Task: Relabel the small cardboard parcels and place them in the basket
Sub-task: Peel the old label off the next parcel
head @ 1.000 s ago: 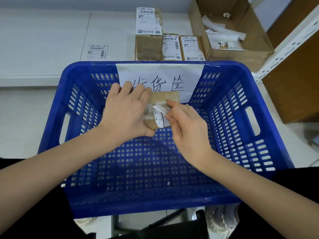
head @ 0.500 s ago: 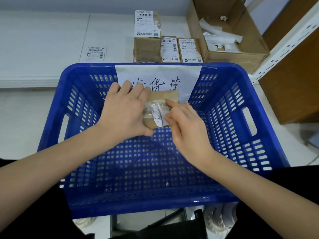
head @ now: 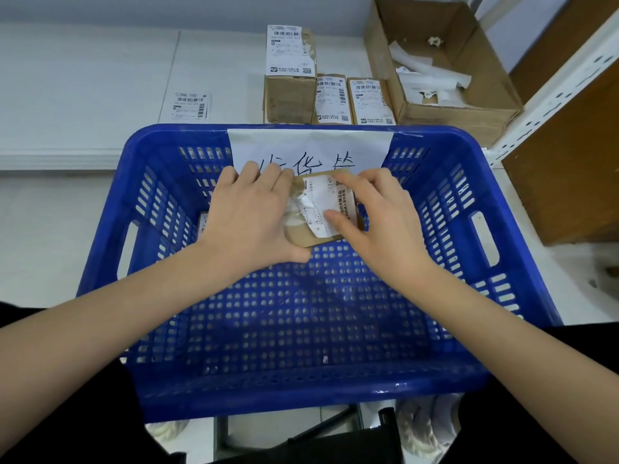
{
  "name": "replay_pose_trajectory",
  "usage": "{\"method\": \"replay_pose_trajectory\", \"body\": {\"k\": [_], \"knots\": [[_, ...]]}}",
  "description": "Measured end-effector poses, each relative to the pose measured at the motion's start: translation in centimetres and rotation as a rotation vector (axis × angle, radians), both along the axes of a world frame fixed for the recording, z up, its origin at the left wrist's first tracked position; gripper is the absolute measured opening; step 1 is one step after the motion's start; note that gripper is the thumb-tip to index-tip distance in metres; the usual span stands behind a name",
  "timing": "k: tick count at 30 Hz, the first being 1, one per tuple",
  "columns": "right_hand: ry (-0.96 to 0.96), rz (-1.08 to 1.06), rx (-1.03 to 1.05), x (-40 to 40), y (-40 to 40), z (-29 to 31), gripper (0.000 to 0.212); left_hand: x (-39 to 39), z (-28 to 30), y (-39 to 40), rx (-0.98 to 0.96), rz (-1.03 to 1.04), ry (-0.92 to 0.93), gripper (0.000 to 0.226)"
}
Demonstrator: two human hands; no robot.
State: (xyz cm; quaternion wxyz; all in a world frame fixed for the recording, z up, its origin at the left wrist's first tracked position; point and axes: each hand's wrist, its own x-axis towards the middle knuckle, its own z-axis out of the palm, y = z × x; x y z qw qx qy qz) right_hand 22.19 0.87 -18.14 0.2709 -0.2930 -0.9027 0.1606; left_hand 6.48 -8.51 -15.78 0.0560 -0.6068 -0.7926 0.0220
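Above the blue perforated basket (head: 445, 202) I hold a small cardboard parcel (head: 303, 236). My left hand (head: 249, 216) grips its left side, thumb under its near edge. My right hand (head: 378, 222) pinches the torn white label (head: 326, 200) on its top, thumb on the label's near part and a fingertip at the far edge. The label is crumpled and partly peeled on its left. Three more labelled parcels stand on the table behind the basket: a tall one (head: 289, 73) and two low ones (head: 331, 98) (head: 370, 102).
A paper sign (head: 311, 149) with handwriting hangs on the basket's far wall. A loose label sheet (head: 191, 107) lies on the white table to the left. An open cardboard box (head: 469, 105) with paper scraps sits at the back right, beside a white shelf upright (head: 552, 85).
The label now lies spread wider over the parcel's top. My right hand has shifted so its thumb presses the label's near part. The parcel stays at the same spot over the basket.
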Motion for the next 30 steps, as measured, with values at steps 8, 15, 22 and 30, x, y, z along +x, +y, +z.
{"method": "replay_pose_trajectory", "body": {"k": [8, 15, 22, 30], "knots": [[0.052, -0.125, 0.207, -0.5, -2.3, 0.1, 0.054, 0.7, -0.5, -0.3, -0.092, 0.045, 0.025, 0.096], [0.006, -0.046, -0.012, -1.4, -4.5, -0.4, 0.024, 1.1, -0.2, -0.3, -0.094, 0.059, 0.018, 0.096], [-0.063, -0.068, -0.233, -1.7, -3.5, 0.3, 0.016, 1.6, -0.2, -0.5, -0.078, 0.037, 0.013, 0.093], [-0.07, -0.127, -0.363, -1.6, -3.1, 1.1, 0.015, 1.4, -0.2, -0.3, -0.107, 0.035, 0.052, 0.097]]}}
